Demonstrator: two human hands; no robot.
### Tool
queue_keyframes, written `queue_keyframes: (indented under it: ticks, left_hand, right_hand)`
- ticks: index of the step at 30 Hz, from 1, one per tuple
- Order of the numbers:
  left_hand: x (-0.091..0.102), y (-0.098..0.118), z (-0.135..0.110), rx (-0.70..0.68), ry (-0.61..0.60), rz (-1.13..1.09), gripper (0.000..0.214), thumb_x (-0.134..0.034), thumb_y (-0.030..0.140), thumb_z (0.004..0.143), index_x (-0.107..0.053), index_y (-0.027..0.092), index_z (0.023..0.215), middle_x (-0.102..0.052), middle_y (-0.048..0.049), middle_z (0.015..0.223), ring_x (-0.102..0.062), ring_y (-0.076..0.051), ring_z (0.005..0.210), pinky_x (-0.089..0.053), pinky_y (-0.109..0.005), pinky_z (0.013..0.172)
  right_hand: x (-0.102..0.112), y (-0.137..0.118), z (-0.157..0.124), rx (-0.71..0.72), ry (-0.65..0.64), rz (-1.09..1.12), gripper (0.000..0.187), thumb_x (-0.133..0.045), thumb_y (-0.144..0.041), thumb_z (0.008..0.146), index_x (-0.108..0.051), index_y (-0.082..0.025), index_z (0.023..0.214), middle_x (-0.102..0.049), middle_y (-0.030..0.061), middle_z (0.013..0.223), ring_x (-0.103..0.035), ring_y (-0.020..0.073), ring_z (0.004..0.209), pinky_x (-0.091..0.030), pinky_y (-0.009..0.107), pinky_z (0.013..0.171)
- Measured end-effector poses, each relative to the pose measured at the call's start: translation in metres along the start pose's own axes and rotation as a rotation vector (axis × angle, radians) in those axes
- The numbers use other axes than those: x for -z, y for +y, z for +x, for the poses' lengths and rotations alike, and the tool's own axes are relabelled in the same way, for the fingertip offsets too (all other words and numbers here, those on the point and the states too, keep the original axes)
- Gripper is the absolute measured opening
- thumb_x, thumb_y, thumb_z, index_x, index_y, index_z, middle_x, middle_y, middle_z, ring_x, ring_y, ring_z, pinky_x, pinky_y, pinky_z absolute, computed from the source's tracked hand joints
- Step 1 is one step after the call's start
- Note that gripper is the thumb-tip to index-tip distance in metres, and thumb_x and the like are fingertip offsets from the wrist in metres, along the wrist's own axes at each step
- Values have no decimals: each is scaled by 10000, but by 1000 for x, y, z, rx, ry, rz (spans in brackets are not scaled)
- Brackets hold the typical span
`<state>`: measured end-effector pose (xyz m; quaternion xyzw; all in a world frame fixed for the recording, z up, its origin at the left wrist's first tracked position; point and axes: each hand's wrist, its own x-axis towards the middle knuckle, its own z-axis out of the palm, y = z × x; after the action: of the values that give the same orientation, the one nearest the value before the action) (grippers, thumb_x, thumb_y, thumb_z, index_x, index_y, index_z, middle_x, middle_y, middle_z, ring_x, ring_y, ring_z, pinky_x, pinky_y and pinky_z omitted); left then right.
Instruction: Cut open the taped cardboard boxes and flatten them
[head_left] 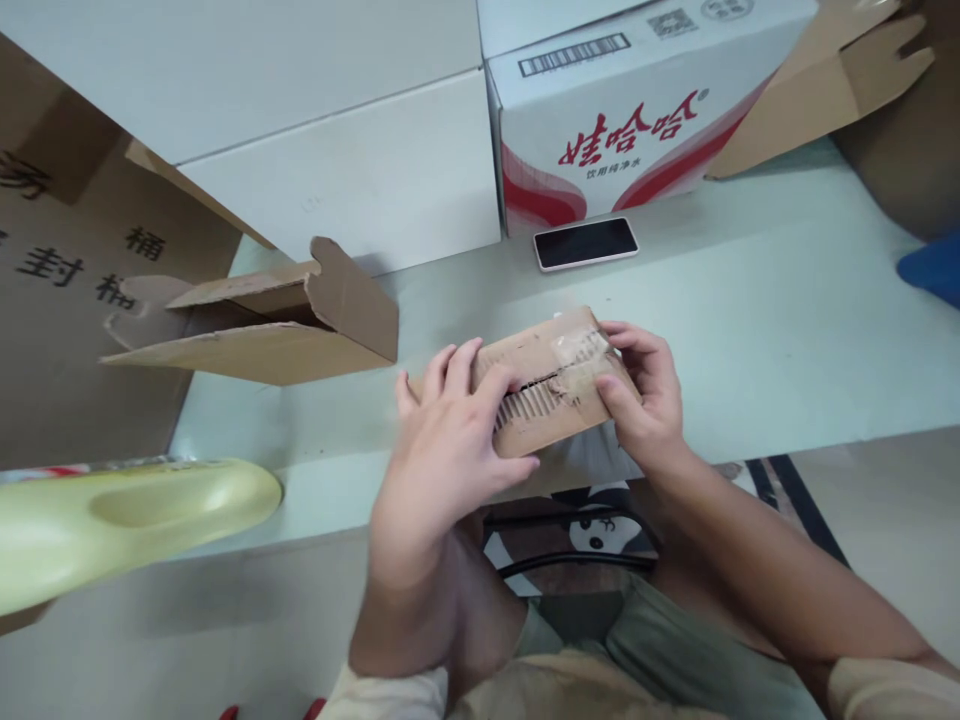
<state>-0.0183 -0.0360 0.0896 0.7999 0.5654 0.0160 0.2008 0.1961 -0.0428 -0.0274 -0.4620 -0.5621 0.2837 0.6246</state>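
I hold a small brown cardboard box [544,375] with both hands over the near edge of a pale table [750,330]. The box has torn tape on top and a ripped strip showing its corrugated ribs. My left hand [442,455] wraps over the box's left end, fingers curled on the top face by the tear. My right hand [649,395] grips the right end, thumb and fingers pressed on the taped seam.
An open brown carton [262,325] lies to the left. A phone [586,243] lies face up behind the box. White cartons [352,170] and a red-printed carton [622,130] stand at the back. A pale yellow-green plastic object [112,520] sits at the near left.
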Motion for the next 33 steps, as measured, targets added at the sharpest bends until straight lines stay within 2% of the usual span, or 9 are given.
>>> queue_keyframes:
  ticks: [5,9,12,17,22,27,29,32,33]
  left_hand:
    - [8,-29,6,-46,103,-180,690,-924,399,617,-626,324,1235,-563,-92,1512,-508,-435,1413,-357,-726,1179]
    - [10,-73,5,61,352,-655,822,-943,523,593,-561,296,1285,-647,-76,1320,-622,-366,1261,-517,-549,1079]
    - [-3,-87,10,19,486,-1059,833,-923,586,649,-483,346,1314,-671,-49,1315,-658,-318,1238,-580,-474,1006]
    - [-25,-85,26,73,229,-1238,639,-739,758,800,-659,274,1208,-734,-92,1311,-688,-318,1264,-621,-438,1015]
    - [-29,-82,34,222,-53,-1131,703,-613,886,801,-746,217,972,-821,-120,941,-795,-313,905,-664,-408,692]
    - [-27,-86,38,284,-359,-851,578,-624,770,866,-743,209,795,-795,-99,761,-748,-252,635,-603,-363,564]
    - [-28,-87,39,246,-178,-747,507,-637,693,894,-772,204,896,-820,-118,899,-778,-280,778,-646,-421,699]
    - [-27,-82,39,118,417,-698,481,-630,586,945,-721,224,1248,-740,-145,1358,-703,-325,1264,-601,-503,1040]
    - [-26,-79,39,41,538,-695,489,-618,557,966,-677,246,1339,-667,-134,1484,-623,-322,1394,-550,-513,1129]
  right_hand:
    - [3,12,-3,-6,3,71,457,-525,-658,981,-593,-336,1298,-623,83,1413,-602,294,1366,-505,516,1142]
    - [5,19,-5,-128,27,41,423,-507,-627,992,-608,-334,1279,-630,75,1428,-590,297,1394,-482,526,1159]
    - [4,21,-6,-211,-97,14,432,-519,-607,1003,-608,-320,1313,-647,86,1454,-613,290,1383,-482,532,1180]
    - [1,18,-7,-48,-352,97,596,-478,-643,1015,-491,-361,1540,-449,77,1699,-437,300,1583,-445,566,1251]
    - [6,11,-6,62,-267,16,570,-487,-649,997,-548,-384,1497,-439,42,1713,-392,311,1615,-386,617,1295]
    - [9,6,-5,59,-201,26,463,-560,-633,970,-615,-361,1341,-495,49,1673,-456,322,1574,-438,640,1249]
    - [8,5,-4,45,-282,9,386,-584,-588,979,-668,-320,1245,-533,76,1642,-500,321,1543,-458,622,1238]
    - [4,4,-3,38,-412,-22,305,-604,-490,1005,-697,-291,1216,-503,103,1665,-521,291,1531,-479,568,1233]
    - [2,3,-3,43,-438,-26,297,-607,-463,1012,-691,-296,1243,-482,104,1682,-510,279,1541,-487,552,1229]
